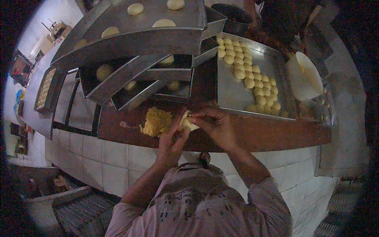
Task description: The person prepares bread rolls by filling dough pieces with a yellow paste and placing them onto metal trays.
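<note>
Between my hands, just above the brown counter (272,132), is a small pale piece of dough (192,125). My left hand (173,139) holds it from the left with fingers curled up. From the right, the fingertips of my right hand (216,123) pinch its upper edge, and the fingers partly cover it. Close beside my left hand lies a crumbly yellow mound (156,121), perhaps a filling. To the right, a metal tray (233,96) carries rows of round dough balls (258,83).
Ahead on the left, metal trays (158,41) are stacked at angles, with larger dough rounds (135,8) in them. A white container (304,77) stands right of the ball tray. Behind it is a dark pot (233,19). Another tray of pieces (45,89) sits far left.
</note>
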Demonstrator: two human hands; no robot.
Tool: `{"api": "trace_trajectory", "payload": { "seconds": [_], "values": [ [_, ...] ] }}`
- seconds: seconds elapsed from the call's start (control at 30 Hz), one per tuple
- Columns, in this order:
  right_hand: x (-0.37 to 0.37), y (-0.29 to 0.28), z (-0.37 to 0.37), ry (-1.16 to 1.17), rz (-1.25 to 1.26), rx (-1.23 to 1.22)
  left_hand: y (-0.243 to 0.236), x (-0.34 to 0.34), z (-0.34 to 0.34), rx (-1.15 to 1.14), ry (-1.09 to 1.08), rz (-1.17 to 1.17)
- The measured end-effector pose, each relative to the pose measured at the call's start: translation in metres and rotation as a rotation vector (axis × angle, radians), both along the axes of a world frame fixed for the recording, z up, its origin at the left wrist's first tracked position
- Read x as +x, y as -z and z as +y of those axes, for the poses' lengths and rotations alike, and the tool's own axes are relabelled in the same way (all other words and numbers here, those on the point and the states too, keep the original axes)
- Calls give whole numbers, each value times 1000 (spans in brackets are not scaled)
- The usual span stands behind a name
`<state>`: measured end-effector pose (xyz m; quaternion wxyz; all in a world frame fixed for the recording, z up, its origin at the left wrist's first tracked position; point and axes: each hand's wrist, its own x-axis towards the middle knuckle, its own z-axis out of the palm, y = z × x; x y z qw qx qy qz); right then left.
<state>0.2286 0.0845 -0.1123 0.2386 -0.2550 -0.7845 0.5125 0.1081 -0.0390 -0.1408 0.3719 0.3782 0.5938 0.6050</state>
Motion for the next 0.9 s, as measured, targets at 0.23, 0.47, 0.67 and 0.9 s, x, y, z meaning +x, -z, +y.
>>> {"api": "trace_trajectory", "payload": {
  "seconds": [0.23, 0.47, 0.67, 0.9],
  "values": [
    [11, 19, -29, -82, -43, 943, -4, -14, 19, -213, -171, -664],
    [8, 2, -11, 94, 155, 25, 24, 2, 6, -251, 3, 317],
    [16, 7, -15, 75, 23, 554, 12, -18, 21, -143, 67, -231],
    [22, 12, 6, 30, 88, -101, -2, 5, 29, -432, -27, -398]
  ]
}}
